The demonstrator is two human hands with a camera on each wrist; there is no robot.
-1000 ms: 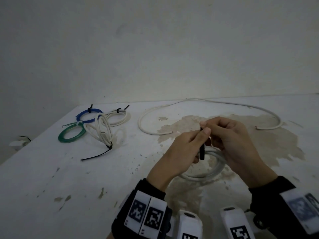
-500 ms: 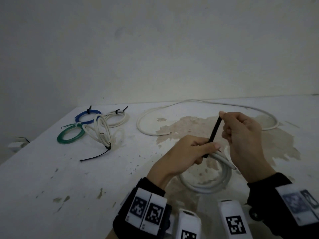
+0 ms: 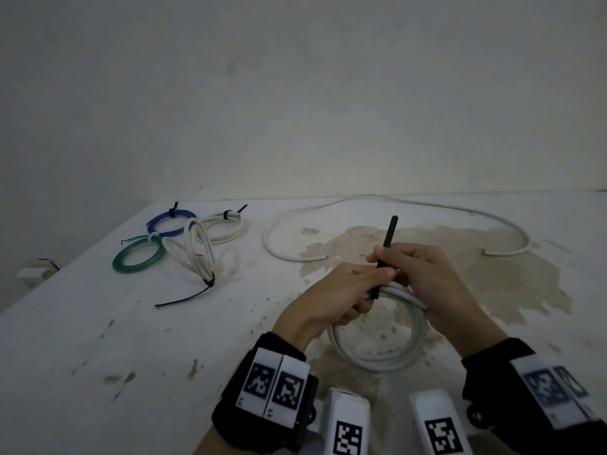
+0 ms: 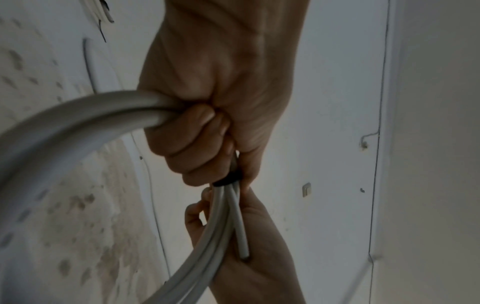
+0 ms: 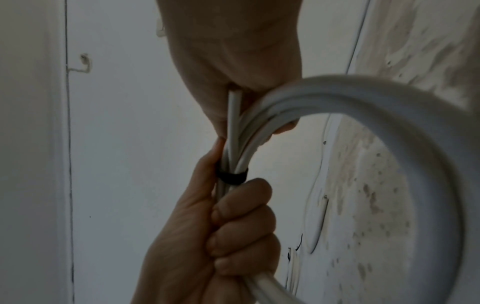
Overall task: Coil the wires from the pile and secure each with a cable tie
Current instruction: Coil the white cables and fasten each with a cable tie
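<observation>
The stained white table (image 3: 98, 339) spreads before me, with one long loose white wire (image 3: 410, 201) curving across its far side. At far left lie my finished coils: blue coil (image 3: 170, 221), green coil (image 3: 138, 261) and white coils (image 3: 197, 247), each tied. Just above the table in front of me is the grey-white coil (image 3: 377, 356); my left hand (image 3: 341, 293) is clenched round its strands, and my right hand (image 3: 423, 274) pinches the tail of the black cable tie (image 3: 384, 254), which sticks upward, looped round the bundle
</observation>
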